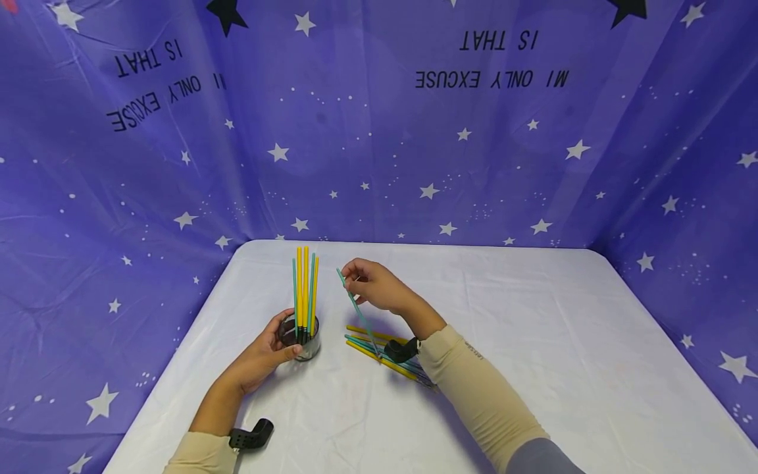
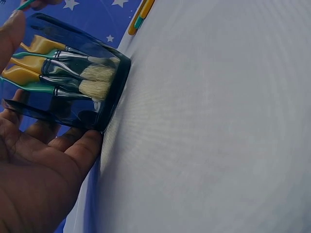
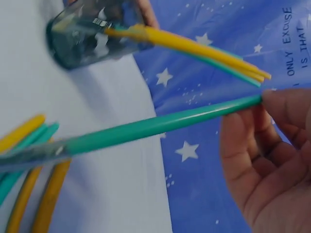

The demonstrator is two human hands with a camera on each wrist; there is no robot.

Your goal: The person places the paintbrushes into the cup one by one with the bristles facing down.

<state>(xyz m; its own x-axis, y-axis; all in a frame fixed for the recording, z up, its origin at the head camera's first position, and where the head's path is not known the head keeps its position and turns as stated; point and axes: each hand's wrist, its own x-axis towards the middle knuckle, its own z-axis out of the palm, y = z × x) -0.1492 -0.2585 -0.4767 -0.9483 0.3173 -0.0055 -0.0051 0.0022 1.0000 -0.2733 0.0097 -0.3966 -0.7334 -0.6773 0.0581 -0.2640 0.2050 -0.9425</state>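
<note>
A dark, see-through glass [image 1: 308, 351] stands on the table with several yellow and green paintbrushes [image 1: 303, 289] in it, bristles down. Around its side curl the fingers and thumb of my left hand [image 1: 260, 359]. My right hand [image 1: 376, 284] pinches a green paintbrush [image 3: 165, 124] near its handle's end, to the right of the glass. This brush slants, its lower end over a loose pile of yellow and green paintbrushes [image 1: 373, 349] on the table. In the left wrist view, pale bristles [image 2: 95, 80] show through the glass wall.
A white cloth covers the table [image 1: 562, 342]. Behind it and at both sides hangs a purple curtain [image 1: 379, 131] with stars and lettering. Black wrist cameras sit on both forearms, the right one [image 1: 401, 351] just above the loose brushes.
</note>
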